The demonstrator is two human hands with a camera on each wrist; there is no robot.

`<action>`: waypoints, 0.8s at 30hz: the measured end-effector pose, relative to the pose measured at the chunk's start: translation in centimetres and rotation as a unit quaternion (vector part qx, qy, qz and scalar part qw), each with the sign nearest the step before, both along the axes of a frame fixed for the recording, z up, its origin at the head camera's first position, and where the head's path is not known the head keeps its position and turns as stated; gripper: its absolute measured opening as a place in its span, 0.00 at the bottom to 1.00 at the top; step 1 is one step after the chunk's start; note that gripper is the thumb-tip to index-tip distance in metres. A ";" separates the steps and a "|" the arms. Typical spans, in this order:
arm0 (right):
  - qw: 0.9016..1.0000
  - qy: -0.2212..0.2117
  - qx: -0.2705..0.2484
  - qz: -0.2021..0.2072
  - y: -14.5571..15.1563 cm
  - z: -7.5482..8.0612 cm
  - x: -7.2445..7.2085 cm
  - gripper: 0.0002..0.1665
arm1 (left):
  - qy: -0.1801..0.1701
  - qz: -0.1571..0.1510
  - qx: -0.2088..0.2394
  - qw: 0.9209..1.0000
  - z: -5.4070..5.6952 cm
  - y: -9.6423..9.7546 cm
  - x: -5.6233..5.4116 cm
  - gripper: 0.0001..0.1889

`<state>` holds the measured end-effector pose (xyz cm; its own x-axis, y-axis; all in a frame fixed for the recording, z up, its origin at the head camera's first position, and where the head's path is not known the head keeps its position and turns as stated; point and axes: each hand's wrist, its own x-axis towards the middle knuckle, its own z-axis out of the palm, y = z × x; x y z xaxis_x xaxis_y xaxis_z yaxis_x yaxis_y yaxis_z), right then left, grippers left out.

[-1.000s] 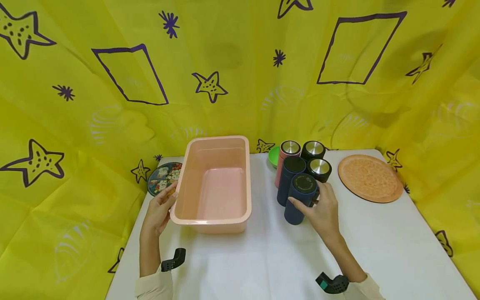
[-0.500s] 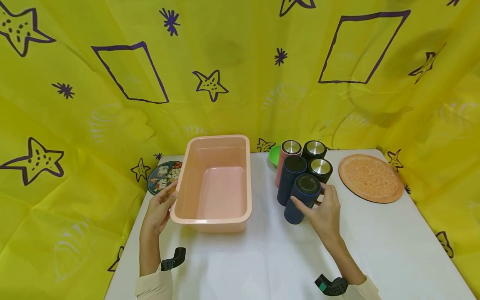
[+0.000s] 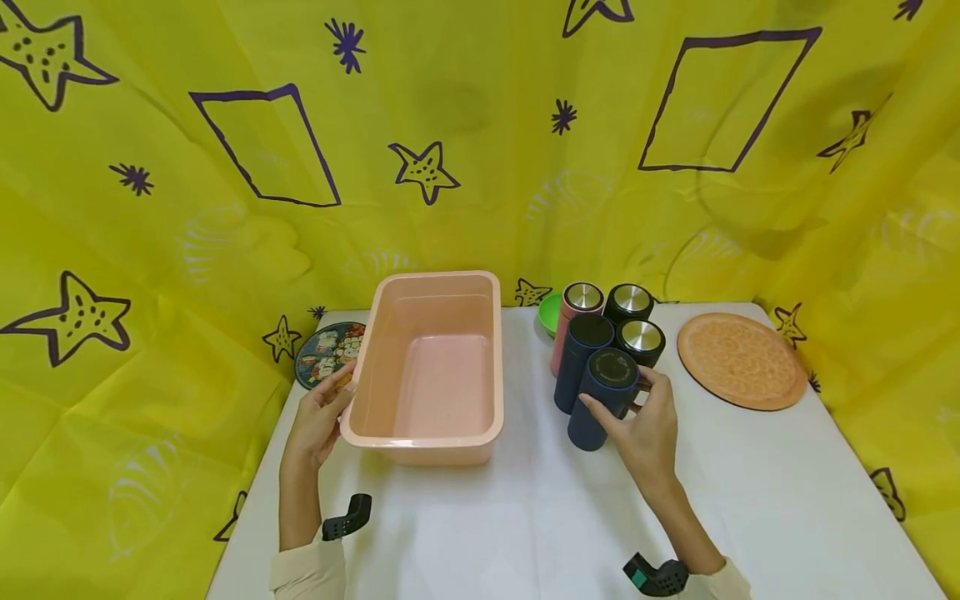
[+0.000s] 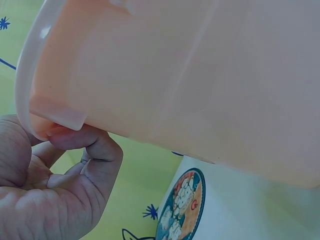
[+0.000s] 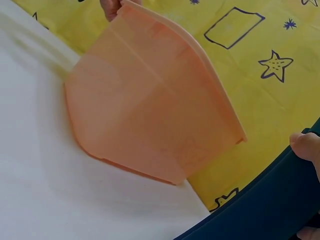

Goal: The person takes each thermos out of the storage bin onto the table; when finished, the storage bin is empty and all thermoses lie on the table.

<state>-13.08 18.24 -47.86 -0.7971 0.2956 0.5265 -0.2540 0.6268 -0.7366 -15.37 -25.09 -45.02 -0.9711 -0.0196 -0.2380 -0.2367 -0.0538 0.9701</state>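
At the left, my left hand [image 3: 318, 421] pinches the rim of a peach-pink rectangular plastic basin [image 3: 426, 392]. Thumb and curled fingers meet at the basin's lip in the left wrist view. On the right, my right hand [image 3: 647, 429] grips a navy thermos flask [image 3: 592, 415], thumb on its near side and the other fingers partly hidden behind it. This flask leans slightly, its dark round end facing up. Close behind it stand another navy flask [image 3: 577, 367], a pink flask [image 3: 564, 337] with a silver top, and two black flasks [image 3: 640, 337] with silver tops.
A green bowl [image 3: 550, 312] sits behind the flasks. Farther right lies a round pizza-like board [image 3: 741, 360]. A round food-patterned mat [image 3: 321, 354] is partly covered by the basin on the left. Yellow patterned cloth [image 3: 495, 192] hangs around the white table [image 3: 465, 533].
The navy flask in my right hand has tilted slightly to the right since a second ago, its foot staying in place. My left hand and the basin have hardly moved.
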 end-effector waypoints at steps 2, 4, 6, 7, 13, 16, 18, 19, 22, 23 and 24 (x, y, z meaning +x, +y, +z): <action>1.000 0.008 0.003 -0.001 0.0 0.0 0.1 0.51 | 0.000 -0.001 0.001 1.000 0.0 0.0 0.0 0.29; 1.000 0.015 0.007 -0.003 0.1 -0.1 0.1 0.53 | 0.001 -0.002 0.002 1.000 0.0 0.1 -0.1 0.29; 1.000 0.022 0.012 -0.003 0.1 0.0 0.1 0.54 | 0.000 -0.002 0.004 1.000 0.0 0.1 -0.1 0.29; 1.000 0.024 0.013 -0.003 0.1 0.0 0.1 0.55 | 0.001 -0.002 0.005 1.000 0.0 0.1 -0.1 0.30; 0.999 0.030 0.025 -0.007 0.3 0.0 0.0 0.56 | -0.005 -0.002 0.007 1.000 0.1 0.1 -0.2 0.30; 0.999 0.029 0.028 -0.012 0.3 -0.1 0.0 0.56 | -0.007 0.000 0.006 1.000 0.1 0.2 -0.3 0.30; 0.999 0.027 0.026 -0.016 0.3 -0.1 0.1 0.57 | -0.006 0.001 0.006 1.000 0.1 0.2 -0.3 0.30; 0.999 0.028 0.024 -0.018 0.4 -0.1 0.2 0.57 | -0.006 0.001 0.007 1.000 0.1 0.3 -0.3 0.30; 0.999 0.046 0.014 -0.023 0.5 -0.1 0.3 0.55 | -0.006 0.004 0.001 1.000 0.1 0.4 -0.1 0.30; 0.998 0.059 0.009 -0.023 0.5 -0.1 0.3 0.54 | -0.007 0.005 -0.003 1.000 0.1 0.4 -0.1 0.30; 0.997 0.074 0.006 -0.024 0.6 -0.1 0.3 0.51 | -0.007 0.005 -0.008 1.000 0.1 0.4 -0.1 0.30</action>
<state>-12.76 18.81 -47.96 -0.6954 0.3247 0.6411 -0.3291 0.6492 -0.6858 -15.45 -24.71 -44.90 -0.9672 -0.0323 -0.2521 -0.2508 -0.0409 0.9672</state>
